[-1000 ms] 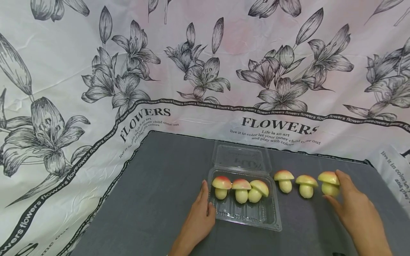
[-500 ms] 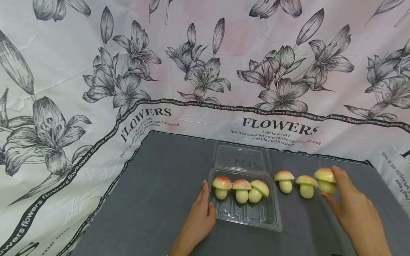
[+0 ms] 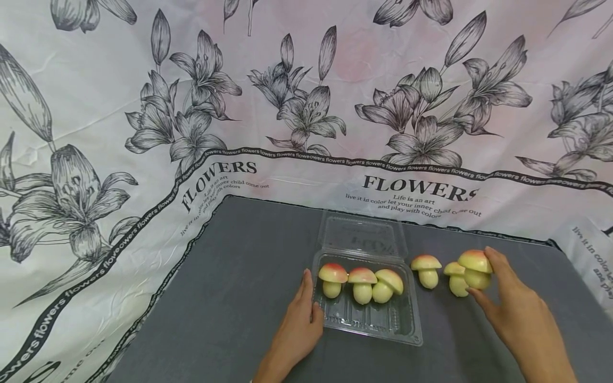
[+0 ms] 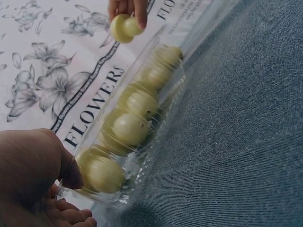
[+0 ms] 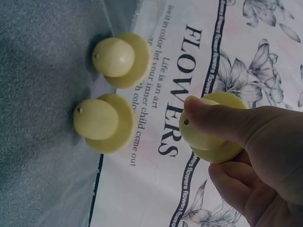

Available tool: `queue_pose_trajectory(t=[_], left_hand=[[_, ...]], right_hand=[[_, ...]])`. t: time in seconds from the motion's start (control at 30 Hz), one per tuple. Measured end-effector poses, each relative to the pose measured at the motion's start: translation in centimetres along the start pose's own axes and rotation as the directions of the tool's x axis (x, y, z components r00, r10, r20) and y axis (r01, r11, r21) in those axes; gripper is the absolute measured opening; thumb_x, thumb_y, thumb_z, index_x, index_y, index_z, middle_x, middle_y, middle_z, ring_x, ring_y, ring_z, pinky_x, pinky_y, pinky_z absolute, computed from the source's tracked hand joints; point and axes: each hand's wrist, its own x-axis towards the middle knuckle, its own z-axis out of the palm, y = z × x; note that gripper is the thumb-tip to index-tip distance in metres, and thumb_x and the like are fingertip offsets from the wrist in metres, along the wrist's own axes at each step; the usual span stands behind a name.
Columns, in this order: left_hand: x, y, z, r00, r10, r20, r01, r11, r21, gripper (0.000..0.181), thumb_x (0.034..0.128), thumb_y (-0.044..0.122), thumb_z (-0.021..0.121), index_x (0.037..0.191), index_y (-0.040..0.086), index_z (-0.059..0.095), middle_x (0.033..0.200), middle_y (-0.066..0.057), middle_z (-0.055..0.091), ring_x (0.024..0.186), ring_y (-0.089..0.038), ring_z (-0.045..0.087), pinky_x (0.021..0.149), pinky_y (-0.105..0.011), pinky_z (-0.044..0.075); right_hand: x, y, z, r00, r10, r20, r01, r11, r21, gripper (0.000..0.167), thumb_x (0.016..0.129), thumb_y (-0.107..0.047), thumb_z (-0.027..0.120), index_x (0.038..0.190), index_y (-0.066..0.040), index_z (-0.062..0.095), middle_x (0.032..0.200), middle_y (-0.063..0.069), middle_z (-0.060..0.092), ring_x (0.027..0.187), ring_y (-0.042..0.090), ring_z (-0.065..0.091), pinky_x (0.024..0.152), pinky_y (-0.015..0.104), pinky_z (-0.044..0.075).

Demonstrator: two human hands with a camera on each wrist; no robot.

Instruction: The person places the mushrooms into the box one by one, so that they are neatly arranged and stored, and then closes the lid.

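Observation:
My right hand (image 3: 519, 311) pinches a toy mushroom (image 3: 475, 268) with a red-yellow cap and pale stem, thumb on the stem. It is held up, partly covering a second mushroom (image 3: 454, 269) on the table. Another mushroom (image 3: 425, 271) stands between that one and a clear plastic container (image 3: 364, 332). Three mushrooms lie in a row inside the container; the rightmost (image 3: 387, 285) tilts. On the container's left edge, my left hand (image 3: 297, 324) holds the rim, as the left wrist view shows with its thumb (image 4: 71, 172) against the wall. The right wrist view shows the held mushroom (image 5: 203, 132) in the fingers.
The container's clear lid (image 3: 361, 234) lies folded back towards the rear. A dark grey table (image 3: 225, 287) carries everything. Behind and to the left hangs a white cloth (image 3: 297, 175) printed with flowers, its lower border meeting the table's back edge.
My right hand has lifted the outermost mushroom slightly and carried it left, so it now overlaps its neighbour in the head view. The left hand and the container have stayed put.

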Motion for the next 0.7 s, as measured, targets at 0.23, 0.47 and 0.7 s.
queue_pose_trajectory(t=[0.23,0.47,0.7], left_hand=[[0.0,0.0,0.1,1.0,0.0,-0.009,0.0,1.0,0.01,0.072,0.1056,0.005,0.049,0.168,0.0,0.013,0.173,-0.02,0.019,0.127,-0.023,0.051,0.099,-0.044,0.043],[0.1,0.0,0.2,1.0,-0.002,-0.009,0.001,1.0,-0.005,0.072,0.1055,0.004,0.048,0.168,-0.001,0.013,0.173,-0.02,0.019,0.136,-0.022,0.046,0.108,-0.049,0.042],[0.1,-0.1,0.2,1.0,-0.002,-0.005,0.002,1.0,-0.016,0.072,0.1055,0.004,0.048,0.168,-0.002,0.012,0.173,-0.02,0.018,0.141,-0.021,0.043,0.114,-0.052,0.04]], right_hand=[[0.0,-0.7,0.0,0.999,-0.029,-0.014,0.03,0.999,0.025,0.104,0.077,0.0,0.092,0.163,-0.012,0.035,0.136,0.037,0.06,0.063,0.055,0.062,0.048,0.064,0.041],[-0.1,-1.4,0.7,0.999,-0.04,-0.004,0.04,0.998,0.04,0.105,0.075,-0.001,0.093,0.163,-0.014,0.036,0.136,0.037,0.061,0.062,0.051,0.064,0.047,0.059,0.043],[-0.2,-2.1,1.7,0.997,-0.07,-0.023,0.071,0.996,0.055,0.105,0.072,-0.003,0.095,0.161,-0.016,0.04,0.126,0.038,0.065,0.071,0.057,0.066,0.051,0.064,0.045]])
